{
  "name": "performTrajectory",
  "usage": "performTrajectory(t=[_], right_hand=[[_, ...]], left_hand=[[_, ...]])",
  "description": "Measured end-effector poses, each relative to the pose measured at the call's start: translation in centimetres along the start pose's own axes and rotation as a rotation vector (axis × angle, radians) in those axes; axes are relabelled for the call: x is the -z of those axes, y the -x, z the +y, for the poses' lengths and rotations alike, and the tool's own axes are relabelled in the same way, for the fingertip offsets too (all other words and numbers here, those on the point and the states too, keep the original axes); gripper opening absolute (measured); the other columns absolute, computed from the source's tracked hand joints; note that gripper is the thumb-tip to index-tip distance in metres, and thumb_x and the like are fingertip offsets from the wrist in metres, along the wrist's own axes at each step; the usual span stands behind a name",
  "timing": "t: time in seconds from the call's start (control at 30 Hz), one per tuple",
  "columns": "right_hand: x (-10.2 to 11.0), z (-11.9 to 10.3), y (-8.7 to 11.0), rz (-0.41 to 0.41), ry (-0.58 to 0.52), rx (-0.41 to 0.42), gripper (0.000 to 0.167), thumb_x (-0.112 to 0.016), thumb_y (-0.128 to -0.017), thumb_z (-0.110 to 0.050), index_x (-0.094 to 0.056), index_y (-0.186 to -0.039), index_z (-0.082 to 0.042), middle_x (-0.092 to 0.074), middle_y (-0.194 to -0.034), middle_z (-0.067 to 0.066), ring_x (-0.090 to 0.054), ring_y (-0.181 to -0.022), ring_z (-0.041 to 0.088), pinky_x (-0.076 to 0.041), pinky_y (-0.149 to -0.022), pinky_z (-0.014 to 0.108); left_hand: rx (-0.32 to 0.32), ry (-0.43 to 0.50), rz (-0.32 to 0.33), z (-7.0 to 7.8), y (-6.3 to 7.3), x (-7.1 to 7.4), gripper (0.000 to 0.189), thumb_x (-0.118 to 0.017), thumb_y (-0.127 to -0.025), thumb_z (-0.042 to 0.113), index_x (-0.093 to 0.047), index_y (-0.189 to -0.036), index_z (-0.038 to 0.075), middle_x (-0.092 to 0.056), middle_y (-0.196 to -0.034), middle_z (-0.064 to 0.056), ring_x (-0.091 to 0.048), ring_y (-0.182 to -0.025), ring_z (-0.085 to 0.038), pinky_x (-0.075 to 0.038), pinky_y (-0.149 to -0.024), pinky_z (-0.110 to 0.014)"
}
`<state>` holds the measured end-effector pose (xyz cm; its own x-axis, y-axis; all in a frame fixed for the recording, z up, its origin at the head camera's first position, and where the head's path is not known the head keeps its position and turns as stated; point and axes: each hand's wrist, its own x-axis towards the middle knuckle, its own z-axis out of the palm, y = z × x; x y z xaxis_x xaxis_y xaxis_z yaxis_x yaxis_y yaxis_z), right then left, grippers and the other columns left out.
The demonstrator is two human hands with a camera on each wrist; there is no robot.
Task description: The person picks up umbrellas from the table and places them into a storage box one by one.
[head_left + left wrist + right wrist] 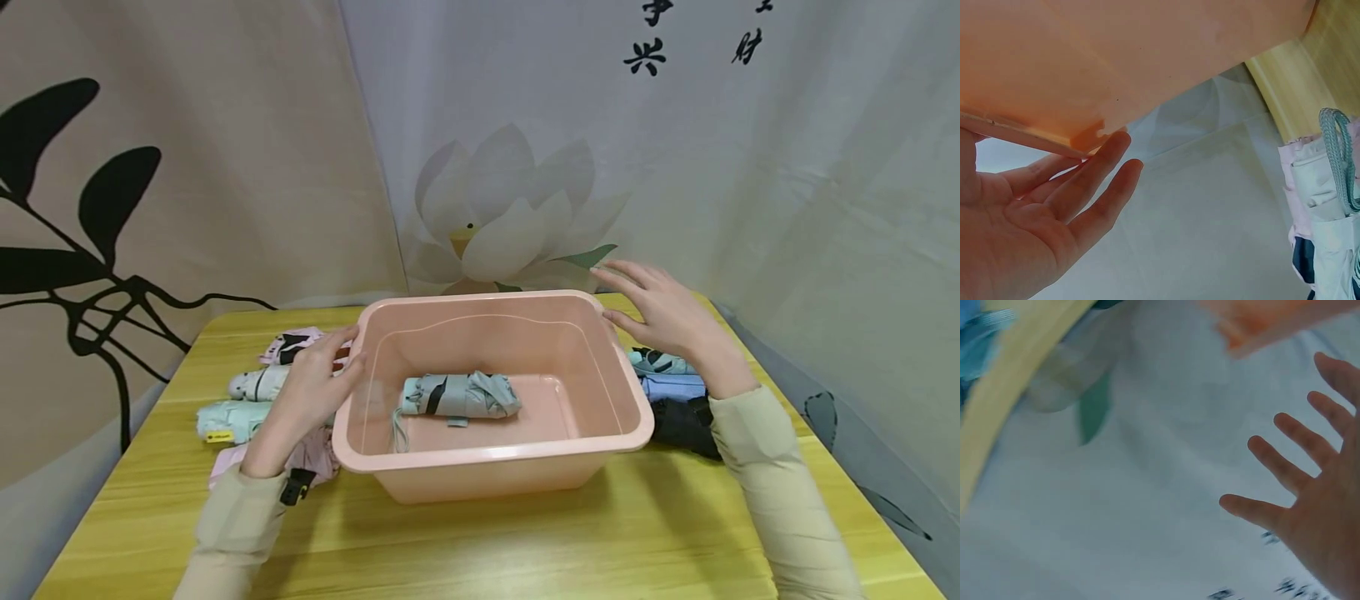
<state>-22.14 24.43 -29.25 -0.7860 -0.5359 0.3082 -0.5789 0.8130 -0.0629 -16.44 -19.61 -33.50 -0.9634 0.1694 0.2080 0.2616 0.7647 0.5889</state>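
A pink plastic tub [480, 483] stands mid-table. On its floor lies a folded grey-blue umbrella [457, 395], its wrist strap [401, 433] hanging toward the left wall. At the left rim is my left hand [311, 387]; the left wrist view shows extended fingers [1100, 162] touching the rim from outside and below. My right hand [660, 312] is raised by the far right corner, its thumb close to the rim. In the right wrist view its fingers [1279, 465] are spread, with nothing in them and a gap to the tub.
Left of the tub lie several folded umbrellas, among them a mint one [232, 421] and a white one [257, 383]. On the right are a blue umbrella [672, 386] and a black one [682, 427]. A printed curtain [487, 100] hangs behind the wooden table [480, 558].
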Motion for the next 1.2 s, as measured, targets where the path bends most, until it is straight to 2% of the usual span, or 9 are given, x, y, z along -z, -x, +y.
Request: performTrajectory(t=[0.13,0.27,0.43,0.63,0.83,1.0,1.2], right_hand=[[-1.4,2.3,1.7,-0.012,0.003,-0.046,0.056,-0.063,-0.091,-0.022,-0.043,-0.143,-0.013,-0.043,-0.144,0.019,-0.044,-0.127,0.044,-0.037,-0.103,0.061],[-2.6,4.4,3.2,-0.060,0.011,-0.102,0.056,-0.063,-0.090,-0.022,-0.044,-0.141,-0.009,-0.045,-0.141,0.022,-0.046,-0.123,0.046,-0.039,-0.101,0.061],[-4.0,6.7,4.7,-0.172,0.005,-0.150,0.058,-0.064,-0.090,-0.023,-0.044,-0.141,-0.005,-0.045,-0.140,0.024,-0.046,-0.122,0.048,-0.040,-0.099,0.062],[-5.6,8.6,6.2,-0.318,0.024,-0.208,0.060,-0.065,-0.088,-0.022,-0.044,-0.142,-0.008,-0.046,-0.139,0.025,-0.048,-0.121,0.049,-0.043,-0.095,0.062],[-6.9,9.9,6.6,-0.432,0.025,-0.269,0.060,-0.067,-0.085,-0.020,-0.047,-0.141,-0.011,-0.047,-0.138,0.026,-0.044,-0.123,0.052,-0.042,-0.093,0.066],[-7.7,10.6,6.4,-0.453,-0.005,-0.255,0.056,-0.065,-0.085,-0.015,-0.050,-0.139,-0.012,-0.050,-0.135,0.026,-0.049,-0.120,0.049,-0.044,-0.092,0.064],[-8.2,11.0,5.8,-0.482,-0.023,-0.240,0.056,-0.062,-0.087,-0.014,-0.047,-0.141,-0.014,-0.050,-0.136,0.027,-0.050,-0.119,0.049,-0.045,-0.091,0.064]], left_hand=[[-0.013,0.006,0.009,-0.1,-0.1,-0.1,0.053,-0.047,-0.098,0.023,-0.039,-0.141,-0.006,-0.043,-0.143,-0.028,-0.053,-0.121,-0.043,-0.050,-0.093,-0.055],[-0.014,0.009,0.010,-0.2,-0.1,-0.1,0.053,-0.047,-0.098,0.023,-0.039,-0.141,-0.006,-0.043,-0.143,-0.027,-0.053,-0.121,-0.043,-0.050,-0.093,-0.055],[-0.017,0.007,0.011,-0.2,-0.1,-0.1,0.053,-0.047,-0.098,0.023,-0.039,-0.141,-0.006,-0.043,-0.143,-0.028,-0.053,-0.121,-0.043,-0.050,-0.093,-0.055],[-0.010,-0.002,0.007,-0.2,-0.1,-0.1,0.053,-0.047,-0.098,0.024,-0.039,-0.141,-0.005,-0.042,-0.143,-0.027,-0.052,-0.122,-0.043,-0.049,-0.095,-0.055],[-0.013,-0.004,0.009,-0.2,-0.1,0.0,0.053,-0.047,-0.098,0.024,-0.040,-0.141,-0.006,-0.043,-0.143,-0.028,-0.052,-0.121,-0.043,-0.049,-0.095,-0.055],[-0.013,-0.005,0.008,-0.1,-0.1,0.0,0.053,-0.047,-0.098,0.023,-0.039,-0.141,-0.006,-0.043,-0.143,-0.028,-0.053,-0.121,-0.043,-0.050,-0.094,-0.055],[-0.011,-0.006,0.009,0.0,0.0,0.0,0.053,-0.047,-0.098,0.023,-0.040,-0.141,-0.006,-0.043,-0.143,-0.028,-0.053,-0.121,-0.043,-0.050,-0.094,-0.055]])
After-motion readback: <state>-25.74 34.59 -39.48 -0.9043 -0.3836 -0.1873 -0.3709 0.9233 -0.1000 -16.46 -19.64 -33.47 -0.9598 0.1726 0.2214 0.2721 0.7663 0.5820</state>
